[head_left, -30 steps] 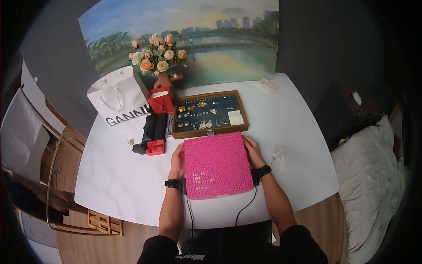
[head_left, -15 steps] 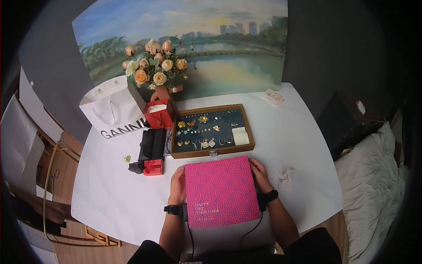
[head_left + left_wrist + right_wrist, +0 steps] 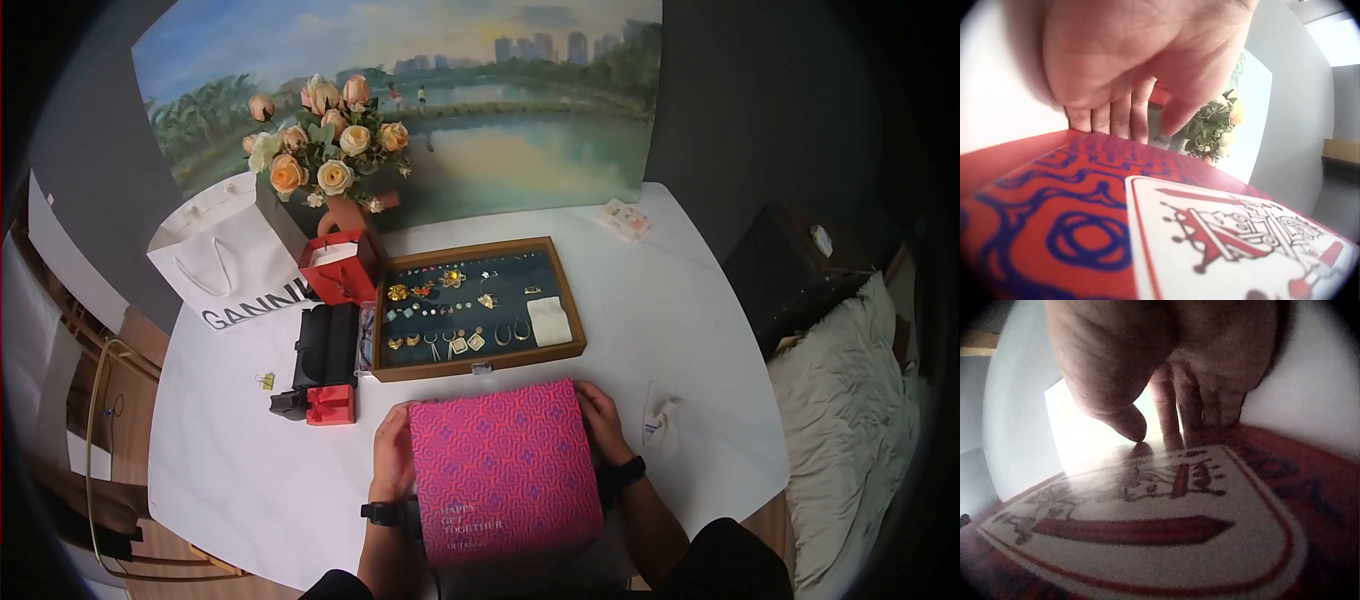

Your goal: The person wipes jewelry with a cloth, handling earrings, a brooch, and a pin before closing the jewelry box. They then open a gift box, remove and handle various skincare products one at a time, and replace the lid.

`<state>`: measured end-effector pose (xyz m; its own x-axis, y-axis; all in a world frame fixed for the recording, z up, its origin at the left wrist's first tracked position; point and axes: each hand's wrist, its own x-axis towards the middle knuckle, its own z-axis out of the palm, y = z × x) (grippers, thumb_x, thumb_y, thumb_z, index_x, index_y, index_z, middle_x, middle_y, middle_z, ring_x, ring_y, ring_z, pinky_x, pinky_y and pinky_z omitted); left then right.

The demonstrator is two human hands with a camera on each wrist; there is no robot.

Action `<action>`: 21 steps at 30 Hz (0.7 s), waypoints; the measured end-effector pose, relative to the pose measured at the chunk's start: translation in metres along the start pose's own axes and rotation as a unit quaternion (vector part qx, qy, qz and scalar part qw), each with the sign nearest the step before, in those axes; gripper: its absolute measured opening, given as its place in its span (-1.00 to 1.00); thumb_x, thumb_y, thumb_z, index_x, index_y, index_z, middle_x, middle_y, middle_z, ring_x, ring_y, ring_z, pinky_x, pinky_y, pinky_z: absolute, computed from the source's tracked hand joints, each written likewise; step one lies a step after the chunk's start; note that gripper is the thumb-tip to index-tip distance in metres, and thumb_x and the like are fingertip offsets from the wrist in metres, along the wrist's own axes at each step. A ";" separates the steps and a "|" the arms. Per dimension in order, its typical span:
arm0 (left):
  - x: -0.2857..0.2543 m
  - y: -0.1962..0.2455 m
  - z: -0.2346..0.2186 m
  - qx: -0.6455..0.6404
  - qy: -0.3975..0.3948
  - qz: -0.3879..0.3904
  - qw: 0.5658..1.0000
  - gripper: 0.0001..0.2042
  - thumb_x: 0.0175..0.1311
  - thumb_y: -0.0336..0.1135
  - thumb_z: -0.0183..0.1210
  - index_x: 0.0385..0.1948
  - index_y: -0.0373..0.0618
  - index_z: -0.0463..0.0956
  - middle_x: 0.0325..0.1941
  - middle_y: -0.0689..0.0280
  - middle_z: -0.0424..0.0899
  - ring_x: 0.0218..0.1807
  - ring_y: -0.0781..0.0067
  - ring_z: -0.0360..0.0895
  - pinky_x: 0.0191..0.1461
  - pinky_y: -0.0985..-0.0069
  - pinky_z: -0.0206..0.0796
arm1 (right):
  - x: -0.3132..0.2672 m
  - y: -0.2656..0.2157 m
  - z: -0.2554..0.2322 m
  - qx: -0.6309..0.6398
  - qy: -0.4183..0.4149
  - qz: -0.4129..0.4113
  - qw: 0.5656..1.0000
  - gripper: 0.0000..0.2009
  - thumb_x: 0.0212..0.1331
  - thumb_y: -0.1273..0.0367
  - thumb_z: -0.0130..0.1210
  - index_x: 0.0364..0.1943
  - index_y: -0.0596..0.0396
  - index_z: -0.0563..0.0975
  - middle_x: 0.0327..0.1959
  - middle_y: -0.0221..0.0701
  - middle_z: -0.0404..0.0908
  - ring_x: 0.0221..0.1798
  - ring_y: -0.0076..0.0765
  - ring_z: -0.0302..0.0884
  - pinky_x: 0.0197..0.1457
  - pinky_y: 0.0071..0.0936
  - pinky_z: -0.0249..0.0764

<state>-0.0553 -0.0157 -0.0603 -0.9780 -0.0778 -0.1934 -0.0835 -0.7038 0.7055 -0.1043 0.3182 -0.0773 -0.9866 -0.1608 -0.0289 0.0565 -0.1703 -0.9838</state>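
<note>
A square pink box (image 3: 505,480) with a blue-purple pattern and "HAPPY GET TOGETHER" lettering is held between both hands. My left hand (image 3: 392,450) lies along its left side. In the left wrist view its fingers (image 3: 1121,119) reach fairly straight down to the box's side, beside a printed white playing card (image 3: 1229,250). My right hand (image 3: 603,425) lies against the opposite side. Its fingers (image 3: 1166,403) are extended onto that side, with the thumb apart from them. The box's far edge is just in front of a wooden jewelry case (image 3: 478,310).
Left of the case are a black case (image 3: 325,345), small red gift box (image 3: 331,405), red bag (image 3: 340,270), white paper bag (image 3: 225,255) and rose bouquet (image 3: 330,145). A clip (image 3: 265,381) lies far left. A small clear packet (image 3: 660,420) lies right of the box.
The head view has shifted. The pink box, with both hands on it, has come back toward the body, and a gap now shows between it and the jewelry case.
</note>
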 end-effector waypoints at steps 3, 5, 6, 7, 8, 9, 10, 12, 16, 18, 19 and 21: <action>-0.001 0.003 0.005 0.009 0.003 0.001 1.000 -0.70 0.51 -0.22 0.01 -0.02 -0.31 0.51 0.07 0.05 0.64 0.11 0.24 0.57 0.29 0.34 0.34 | -0.002 0.005 -0.001 0.029 0.001 0.016 0.999 -0.71 0.46 0.40 -0.01 0.15 0.24 0.52 0.09 -0.36 0.61 0.15 -0.47 0.50 0.28 -0.51 0.39; -0.002 0.003 0.009 0.011 0.009 0.000 1.000 -0.71 0.51 -0.22 0.01 -0.03 -0.30 0.51 0.06 0.05 0.64 0.11 0.25 0.57 0.29 0.35 0.35 | -0.003 0.003 0.000 0.024 0.002 0.020 1.000 -0.71 0.46 0.40 -0.01 0.16 0.24 0.52 0.10 -0.36 0.61 0.15 -0.48 0.50 0.28 -0.51 0.39; -0.002 0.004 0.010 0.014 0.011 0.003 1.000 -0.72 0.51 -0.23 0.00 -0.04 -0.30 0.51 0.06 0.05 0.64 0.11 0.25 0.57 0.28 0.35 0.36 | -0.002 0.001 0.000 0.019 0.003 0.018 1.000 -0.71 0.46 0.40 -0.01 0.16 0.23 0.51 0.10 -0.37 0.61 0.15 -0.48 0.50 0.27 -0.52 0.39; -0.002 0.004 0.011 0.014 0.015 0.001 1.000 -0.72 0.51 -0.23 0.00 -0.04 -0.30 0.51 0.06 0.05 0.64 0.11 0.25 0.57 0.28 0.35 0.36 | -0.002 -0.001 0.001 0.019 0.002 0.023 1.000 -0.71 0.46 0.40 -0.01 0.16 0.23 0.51 0.10 -0.37 0.61 0.15 -0.48 0.50 0.27 -0.52 0.39; -0.002 0.004 0.011 0.016 0.015 0.002 1.000 -0.72 0.51 -0.22 0.00 -0.04 -0.29 0.51 0.06 0.05 0.64 0.10 0.25 0.57 0.28 0.36 0.36 | -0.003 -0.002 0.002 0.036 0.002 0.032 0.999 -0.71 0.46 0.41 -0.01 0.16 0.23 0.51 0.10 -0.37 0.61 0.15 -0.48 0.50 0.27 -0.51 0.39; -0.002 0.004 0.011 0.019 0.014 0.002 1.000 -0.72 0.51 -0.22 0.00 -0.05 -0.29 0.50 0.06 0.06 0.64 0.10 0.26 0.58 0.27 0.36 0.37 | -0.003 -0.003 0.003 0.052 0.002 0.041 0.998 -0.70 0.46 0.41 -0.01 0.17 0.23 0.51 0.10 -0.37 0.61 0.15 -0.48 0.50 0.27 -0.51 0.39; -0.002 0.004 0.011 0.019 0.016 0.001 1.000 -0.72 0.51 -0.22 0.00 -0.05 -0.29 0.50 0.06 0.06 0.64 0.10 0.26 0.58 0.27 0.36 0.37 | -0.004 -0.003 0.003 0.053 0.002 0.044 0.998 -0.70 0.46 0.41 -0.01 0.17 0.23 0.51 0.10 -0.37 0.61 0.15 -0.48 0.50 0.27 -0.51 0.39; -0.001 0.005 0.011 0.023 0.010 -0.003 1.000 -0.72 0.51 -0.23 0.01 -0.05 -0.28 0.50 0.06 0.05 0.64 0.09 0.26 0.58 0.26 0.36 0.38 | -0.003 -0.003 0.003 0.040 0.007 0.032 0.999 -0.71 0.46 0.41 -0.01 0.17 0.24 0.51 0.09 -0.36 0.61 0.15 -0.48 0.50 0.27 -0.51 0.39; -0.001 0.005 0.011 0.030 0.020 -0.004 0.999 -0.73 0.51 -0.23 0.01 -0.05 -0.29 0.50 0.06 0.05 0.64 0.08 0.26 0.58 0.25 0.36 0.39 | -0.001 -0.001 0.001 0.049 -0.001 0.028 0.998 -0.71 0.46 0.42 -0.01 0.16 0.24 0.51 0.09 -0.36 0.61 0.16 -0.48 0.50 0.28 -0.51 0.39; -0.001 0.004 0.009 0.020 0.002 0.000 1.000 -0.74 0.51 -0.25 0.00 -0.05 -0.28 0.50 0.05 0.05 0.64 0.09 0.26 0.58 0.26 0.36 0.38 | -0.002 -0.001 0.002 0.032 0.002 0.022 0.999 -0.72 0.46 0.43 -0.02 0.15 0.25 0.51 0.09 -0.36 0.61 0.16 -0.48 0.50 0.28 -0.52 0.39; -0.001 0.003 0.009 0.020 0.003 -0.001 1.000 -0.74 0.51 -0.25 0.00 -0.05 -0.28 0.50 0.05 0.05 0.64 0.09 0.26 0.58 0.26 0.36 0.38 | -0.002 -0.001 0.001 0.032 0.003 0.023 0.999 -0.72 0.46 0.43 -0.02 0.15 0.25 0.51 0.09 -0.36 0.61 0.16 -0.48 0.50 0.28 -0.52 0.39; -0.001 0.003 0.009 0.026 0.007 0.006 1.000 -0.74 0.51 -0.25 0.00 -0.06 -0.28 0.49 0.05 0.05 0.63 0.09 0.25 0.58 0.26 0.37 0.38 | -0.001 -0.001 0.002 0.033 -0.004 0.019 0.999 -0.73 0.46 0.43 -0.02 0.14 0.25 0.51 0.08 -0.36 0.61 0.16 -0.50 0.50 0.27 -0.53 0.38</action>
<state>-0.0565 -0.0113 -0.0520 -0.9763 -0.0964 -0.1940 -0.0816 -0.6657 0.7418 -0.1027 0.3170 -0.0761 -0.9824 -0.1757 -0.0638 0.1037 -0.2284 -0.9680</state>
